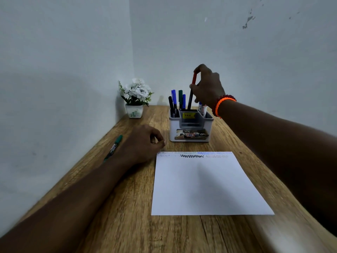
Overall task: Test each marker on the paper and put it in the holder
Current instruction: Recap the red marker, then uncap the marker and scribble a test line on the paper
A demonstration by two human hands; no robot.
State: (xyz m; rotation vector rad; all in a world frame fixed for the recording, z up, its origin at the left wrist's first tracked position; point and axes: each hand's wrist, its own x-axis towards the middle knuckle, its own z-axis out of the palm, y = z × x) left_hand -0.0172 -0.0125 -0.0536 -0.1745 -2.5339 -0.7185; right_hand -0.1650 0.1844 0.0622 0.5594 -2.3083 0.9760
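1. While your right hand (207, 88) is pinching the red-capped marker (191, 92) above the holder (191, 125), the marker's lower end is dipping into the holder's back part.
2. Your fingers are curling round the red cap end, and the marker is leaning a little.
3. Your left hand (144, 141) is resting on the table (127, 207), to the left of the holder, with fingers loosely curled and holding nothing.
4. A green marker (114, 147) is lying on the table, further left of the holder, just beside your left wrist.
5. The paper (204, 183) is lying flat in front of the holder, with squiggly test lines along the edge nearest the holder.
6. Blue, green and black markers (176, 101) are standing in the holder's back left part.
7. A flower pot (134, 111) is sitting to the left of the holder, in the corner.
8. An orange bracelet (223, 105) is sitting on your right wrist.
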